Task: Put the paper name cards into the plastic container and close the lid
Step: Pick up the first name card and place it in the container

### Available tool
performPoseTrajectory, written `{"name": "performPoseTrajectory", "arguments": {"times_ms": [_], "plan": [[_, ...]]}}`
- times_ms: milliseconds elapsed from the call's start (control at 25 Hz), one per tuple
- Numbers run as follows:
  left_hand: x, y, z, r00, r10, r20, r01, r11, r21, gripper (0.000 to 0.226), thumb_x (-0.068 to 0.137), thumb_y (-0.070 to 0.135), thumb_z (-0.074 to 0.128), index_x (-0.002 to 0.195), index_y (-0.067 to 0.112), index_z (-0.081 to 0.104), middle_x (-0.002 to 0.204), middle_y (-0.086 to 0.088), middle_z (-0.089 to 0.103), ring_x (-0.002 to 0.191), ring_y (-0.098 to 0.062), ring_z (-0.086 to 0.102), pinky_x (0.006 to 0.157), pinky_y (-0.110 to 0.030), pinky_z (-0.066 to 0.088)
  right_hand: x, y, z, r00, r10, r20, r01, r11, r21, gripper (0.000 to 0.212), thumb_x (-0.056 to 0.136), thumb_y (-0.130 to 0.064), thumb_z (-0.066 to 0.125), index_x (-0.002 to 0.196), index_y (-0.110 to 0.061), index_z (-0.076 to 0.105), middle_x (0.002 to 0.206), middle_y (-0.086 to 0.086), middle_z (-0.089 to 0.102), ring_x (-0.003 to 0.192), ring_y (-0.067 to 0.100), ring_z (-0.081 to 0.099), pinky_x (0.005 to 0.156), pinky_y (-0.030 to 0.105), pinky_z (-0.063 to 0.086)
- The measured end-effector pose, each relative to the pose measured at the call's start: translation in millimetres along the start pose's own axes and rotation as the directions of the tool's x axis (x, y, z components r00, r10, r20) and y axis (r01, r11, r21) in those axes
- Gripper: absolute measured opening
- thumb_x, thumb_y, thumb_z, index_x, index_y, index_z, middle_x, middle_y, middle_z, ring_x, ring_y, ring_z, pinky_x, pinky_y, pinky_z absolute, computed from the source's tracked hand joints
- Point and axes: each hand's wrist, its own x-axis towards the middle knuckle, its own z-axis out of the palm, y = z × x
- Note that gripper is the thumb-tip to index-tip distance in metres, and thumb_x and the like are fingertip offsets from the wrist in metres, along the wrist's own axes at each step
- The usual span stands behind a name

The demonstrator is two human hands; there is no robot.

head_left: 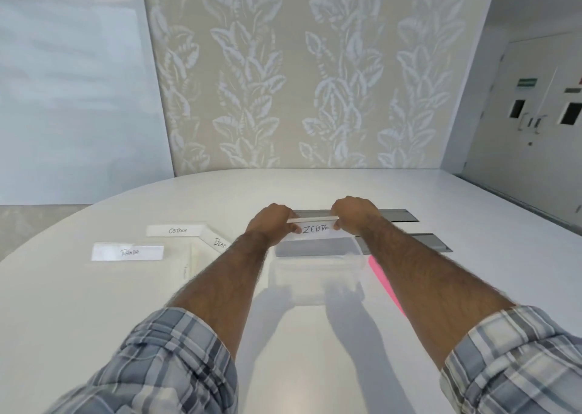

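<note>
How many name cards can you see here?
4. The ZEBRA card is held in both hands above the container; OSTRICH, BEAR and PANDA lie on the table's left. Others may be hidden.

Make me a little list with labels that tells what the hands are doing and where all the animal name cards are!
left hand: pinches left end of ZEBRA card
right hand: pinches its right end
ZEBRA card: held above far edge of plastic container
plastic container: clear, open, no cards visible inside
OSTRICH card: on table, left
BEAR card: beside OSTRICH card, angled
PANDA card: nearest, far left
lid: cannot tell
</note>
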Motion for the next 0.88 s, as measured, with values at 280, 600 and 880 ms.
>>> {"name": "performPoseTrajectory", "arguments": {"times_ms": [280,600,880], "plan": [[32.4,17.8,55.6,0.996,-0.068,0.06,0.067,0.998,0.016,0.042,0.083,0.04,0.073,0.125,0.034,0.069,0.128,0.006,0.066,0.12,-0.019,0.057,0.091,-0.033,0.046,16.4,45.7,55.4,0.997,-0.053,0.054,0.053,0.999,0.008,0.032,0.085,-0.029,0.069,0.116,-0.023,0.067,0.117,0.003,0.068,0.111,0.025,0.063,0.089,0.035,0.048],[51.7,-9.2,59.2,0.992,-0.118,0.037,0.12,0.992,-0.039,0.035,0.08,0.039,0.076,0.115,0.035,0.074,0.11,0.008,0.074,0.103,-0.015,0.064,0.081,-0.028,0.047,49.9,45.3,68.3,0.984,-0.176,0.019,0.176,0.984,-0.002,0.029,0.087,-0.029,0.068,0.115,-0.019,0.068,0.116,0.006,0.068,0.11,0.028,0.063,0.089,0.037,0.051],[43.5,-16.9,72.7,0.983,-0.171,0.064,0.17,0.985,0.017,0.036,0.081,0.04,0.076,0.116,0.035,0.073,0.12,0.01,0.071,0.114,-0.016,0.061,0.084,-0.028,0.045,53.0,31.7,91.3,0.977,-0.205,0.063,0.208,0.976,-0.059,0.029,0.09,-0.026,0.065,0.118,-0.015,0.066,0.117,0.007,0.068,0.108,0.029,0.065,0.089,0.039,0.053]]}}
